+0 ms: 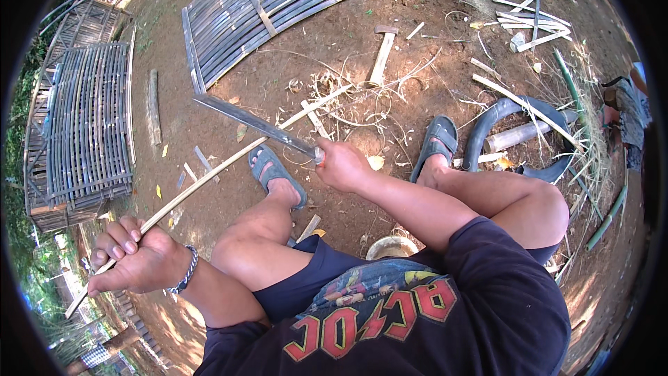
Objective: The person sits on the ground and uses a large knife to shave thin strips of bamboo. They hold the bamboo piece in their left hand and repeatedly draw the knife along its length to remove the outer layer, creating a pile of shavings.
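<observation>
In my right hand (342, 167) I grip a machete (240, 117) by its handle, the long dark blade pointing up and to the left. My left hand (142, 257), a braided bracelet at its wrist, is closed around one end of a long pale bamboo strip (209, 175). The strip runs diagonally away from me to the ground beyond my left foot. Where the two cross, the blade lies against or just over the strip; I cannot tell whether they touch. Thin curled shavings (362, 108) are strewn on the dirt around the strip's far end.
A slatted bamboo panel (229, 17) lies ahead, and another slatted structure (87, 118) stands at left. A hammer-like tool (381, 59) with a pale handle lies past the shavings. At right are cut strips (536, 21), a black tyre-like ring (485, 132) and green bamboo (607, 219). A bowl-like container (391, 246) sits between my legs.
</observation>
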### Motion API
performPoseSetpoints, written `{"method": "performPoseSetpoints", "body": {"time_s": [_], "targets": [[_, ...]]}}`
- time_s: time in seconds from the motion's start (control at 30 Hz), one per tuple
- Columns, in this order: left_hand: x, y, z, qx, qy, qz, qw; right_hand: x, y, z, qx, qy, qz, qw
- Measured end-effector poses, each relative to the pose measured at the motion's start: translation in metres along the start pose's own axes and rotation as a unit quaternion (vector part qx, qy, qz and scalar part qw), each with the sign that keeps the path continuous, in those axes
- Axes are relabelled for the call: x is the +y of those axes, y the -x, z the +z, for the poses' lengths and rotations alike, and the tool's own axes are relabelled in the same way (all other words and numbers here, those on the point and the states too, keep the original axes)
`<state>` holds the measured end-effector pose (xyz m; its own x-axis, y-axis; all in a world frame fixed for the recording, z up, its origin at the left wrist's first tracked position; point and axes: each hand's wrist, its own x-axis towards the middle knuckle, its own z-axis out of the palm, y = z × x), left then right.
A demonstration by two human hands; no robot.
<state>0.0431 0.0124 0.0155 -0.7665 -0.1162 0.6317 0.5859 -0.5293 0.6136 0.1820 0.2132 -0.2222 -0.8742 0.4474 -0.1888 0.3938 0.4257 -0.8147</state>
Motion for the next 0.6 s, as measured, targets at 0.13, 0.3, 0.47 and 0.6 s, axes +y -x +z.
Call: {"method": "performPoseSetpoints", "body": {"time_s": [0.13, 0.3, 0.47, 0.6], "targets": [[0.002, 0.002, 0.005, 0.004, -0.003, -0.003, 1.0, 0.011, -0.008, -0.003, -0.007, 0.033, 0.023, 0.999], [0.002, 0.004, 0.008, -0.01, 0.009, -0.005, 1.0, 0.043, -0.016, 0.0, -0.014, 0.04, 0.078, 0.996], [-0.001, 0.004, 0.007, 0.009, -0.001, 0.003, 1.0, 0.052, -0.024, 0.008, -0.011, 0.045, 0.06, 0.997], [0.002, 0.007, 0.004, 0.01, -0.018, 0.014, 1.0, 0.053, -0.028, 0.007, -0.028, 0.051, 0.083, 0.995]]}}
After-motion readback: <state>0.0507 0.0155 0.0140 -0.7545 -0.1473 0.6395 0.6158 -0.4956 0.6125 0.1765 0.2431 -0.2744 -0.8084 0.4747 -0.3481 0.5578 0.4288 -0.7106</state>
